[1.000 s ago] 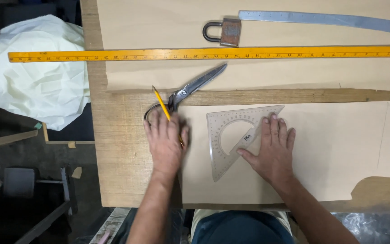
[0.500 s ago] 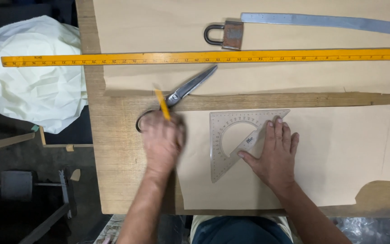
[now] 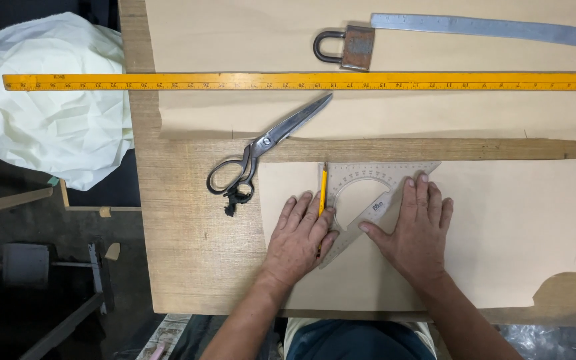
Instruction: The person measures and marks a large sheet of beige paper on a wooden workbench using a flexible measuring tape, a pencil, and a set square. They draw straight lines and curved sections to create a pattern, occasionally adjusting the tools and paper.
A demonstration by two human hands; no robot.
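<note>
Wooden workbench (image 3: 188,267) fills the centre of the frame, spread with tan paper sheets (image 3: 515,220), a long yellow ruler (image 3: 301,81) across the top, a padlock (image 3: 348,47) above it and scissors (image 3: 261,150) at centre left. At lower centre the left hand (image 3: 299,237) pinches a yellow pencil (image 3: 323,190) between its fingers, tip pointing up the frame along the left edge of a clear set square (image 3: 368,200). Just right of it, the right hand (image 3: 416,230) presses spread fingers flat on the set square's slanted side, thumb touching its edge.
</note>
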